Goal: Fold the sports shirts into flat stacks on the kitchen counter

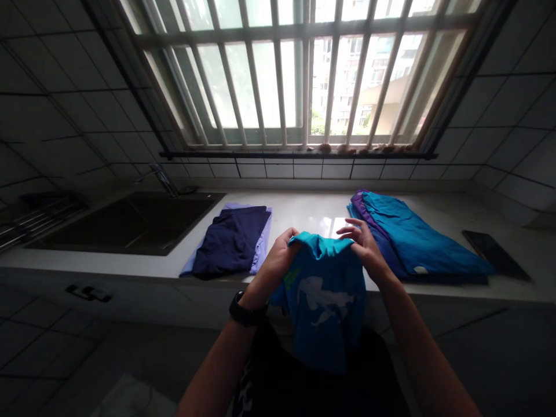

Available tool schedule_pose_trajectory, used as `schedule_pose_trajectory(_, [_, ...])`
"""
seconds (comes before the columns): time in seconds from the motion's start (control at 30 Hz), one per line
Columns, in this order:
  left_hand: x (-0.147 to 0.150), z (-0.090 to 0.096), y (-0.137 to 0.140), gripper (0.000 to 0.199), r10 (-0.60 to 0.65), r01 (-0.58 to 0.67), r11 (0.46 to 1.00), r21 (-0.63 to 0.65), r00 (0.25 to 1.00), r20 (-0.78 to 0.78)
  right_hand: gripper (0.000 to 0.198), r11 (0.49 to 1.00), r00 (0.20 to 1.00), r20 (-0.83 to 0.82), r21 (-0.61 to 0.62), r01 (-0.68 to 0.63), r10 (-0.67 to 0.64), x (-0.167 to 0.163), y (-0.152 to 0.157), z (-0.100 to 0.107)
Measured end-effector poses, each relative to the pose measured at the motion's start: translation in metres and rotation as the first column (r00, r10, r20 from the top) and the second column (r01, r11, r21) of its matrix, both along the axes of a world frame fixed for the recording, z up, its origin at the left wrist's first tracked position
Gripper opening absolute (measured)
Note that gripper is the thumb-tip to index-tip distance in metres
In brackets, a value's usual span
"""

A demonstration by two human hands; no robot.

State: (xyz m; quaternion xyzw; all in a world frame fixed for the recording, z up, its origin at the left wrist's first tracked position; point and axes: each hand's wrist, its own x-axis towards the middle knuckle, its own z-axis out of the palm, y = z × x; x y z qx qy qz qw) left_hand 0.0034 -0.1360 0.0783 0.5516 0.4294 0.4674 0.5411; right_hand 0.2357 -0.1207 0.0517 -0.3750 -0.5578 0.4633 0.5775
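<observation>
We open on the wide barred window (299, 69) filling the tiled back wall, daylight pouring through its pale vertical bars. Below it we run along the long white stone countertop (304, 211), and set into its left end we find the dark rectangular sink (130, 223) with a metal tap (163, 178) leaning over its back edge. On the right of the counter we spot a loose stack of teal, blue and purple garments (412, 240) lying flat, reaching to the front edge. Left of centre we have a neater folded pile, a navy cloth on top of a lilac one (232, 240), also flat and close to the front edge. Now to the action: we see the teal T-shirt with a white animal print (325, 301) held up in the air, just in front of the counter's edge, between the two piles and hanging down towards the person's dark-clothed body. We watch the left hand (278, 258) pinched tight on the shirt's upper left edge, and the right hand (365, 246) gripping the upper right edge, some fingers lifted. A black wristwatch (247, 313) sits on the left wrist. Far right, we catch a flat dark rectangular slab (495, 253) lying on the counter, just beside the teal stack.
</observation>
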Motion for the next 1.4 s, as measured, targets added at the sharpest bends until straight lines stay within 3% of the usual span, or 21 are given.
schedule_pose_trajectory(0.1, [0.009,0.012,-0.004,0.049,-0.01,0.012,0.998,0.06,0.999,-0.039,0.061,0.951,0.925,0.245,0.033,-0.306,0.289,-0.016,-0.019,0.005])
schedule_pose_trajectory(0.17, [0.01,0.017,-0.005,0.044,-0.017,0.029,0.994,0.106,0.994,-0.109,0.044,0.945,0.888,0.356,0.039,-0.326,0.292,-0.023,-0.024,0.008])
schedule_pose_trajectory(0.23, [0.007,0.019,-0.005,0.039,-0.015,0.045,0.989,0.139,0.978,-0.207,0.022,0.971,0.902,0.397,0.089,-0.222,0.169,-0.025,-0.021,0.01])
schedule_pose_trajectory(0.33, [-0.008,0.017,-0.002,0.035,-0.096,0.165,0.975,0.147,0.915,-0.393,0.016,0.984,0.919,0.393,0.175,-0.041,-0.031,-0.021,-0.011,0.012])
schedule_pose_trajectory(0.43, [-0.029,0.007,0.009,0.03,-0.369,0.449,0.894,0.008,0.744,-0.558,0.019,0.952,0.91,0.346,0.276,0.132,-0.227,-0.017,-0.003,0.018])
schedule_pose_trajectory(0.5, [-0.042,-0.001,0.017,0.031,-0.44,0.497,0.861,-0.107,0.623,-0.647,0.018,0.92,0.891,0.317,0.323,0.222,-0.326,-0.012,0.0,0.023])
schedule_pose_trajectory(0.6, [-0.058,-0.007,0.025,0.038,-0.327,0.35,0.928,-0.13,0.593,-0.736,0.015,0.899,0.853,0.356,0.358,0.253,-0.382,0.001,0.005,0.032])
schedule_pose_trajectory(0.67, [-0.067,-0.004,0.027,0.037,-0.162,0.217,0.976,-0.023,0.652,-0.741,0.014,0.896,0.827,0.399,0.364,0.255,-0.397,0.012,0.008,0.038])
schedule_pose_trajectory(0.73, [-0.073,0.002,0.026,0.036,0.017,0.083,0.991,0.105,0.703,-0.711,0.016,0.896,0.815,0.414,0.356,0.266,-0.406,0.023,0.01,0.042])
schedule_pose_trajectory(0.8, [-0.078,0.008,0.024,0.036,0.062,0.033,0.991,0.126,0.728,-0.683,0.02,0.904,0.822,0.411,0.334,0.268,-0.395,0.031,0.012,0.044])
schedule_pose_trajectory(0.9, [-0.081,0.013,0.023,0.035,-0.007,0.078,0.994,0.079,0.757,-0.654,0.025,0.909,0.818,0.423,0.318,0.269,-0.39,0.036,0.014,0.043])
schedule_pose_trajectory(1.07, [-0.083,0.013,0.024,0.043,0.085,0.014,0.984,0.179,0.842,-0.532,0.04,0.865,0.79,0.373,0.333,0.375,-0.486,0.045,0.02,0.039])
schedule_pose_trajectory(1.13, [-0.086,0.014,0.023,0.048,0.036,0.049,0.988,0.143,0.843,-0.536,0.044,0.866,0.799,0.354,0.317,0.385,-0.485,0.051,0.021,0.039])
schedule_pose_trajectory(1.23, [-0.094,0.018,0.017,0.046,-0.041,0.118,0.989,0.095,0.813,-0.581,0.043,0.911,0.831,0.386,0.268,0.315,-0.401,0.06,0.018,0.041])
schedule_pose_trajectory(1.27, [-0.097,0.02,0.015,0.047,-0.014,0.096,0.989,0.112,0.815,-0.579,0.043,0.927,0.843,0.396,0.248,0.283,-0.363,0.062,0.017,0.043])
schedule_pose_trajectory(1.33, [-0.099,0.028,0.014,0.046,0.16,-0.038,0.972,0.231,0.83,-0.535,0.042,0.952,0.87,0.399,0.214,0.218,-0.289,0.065,0.017,0.049])
schedule_pose_trajectory(1.4, [-0.1,0.042,0.023,0.044,0.387,-0.206,0.895,0.396,0.798,-0.461,0.044,0.965,0.887,0.4,0.21,0.156,-0.23,0.064,0.026,0.063])
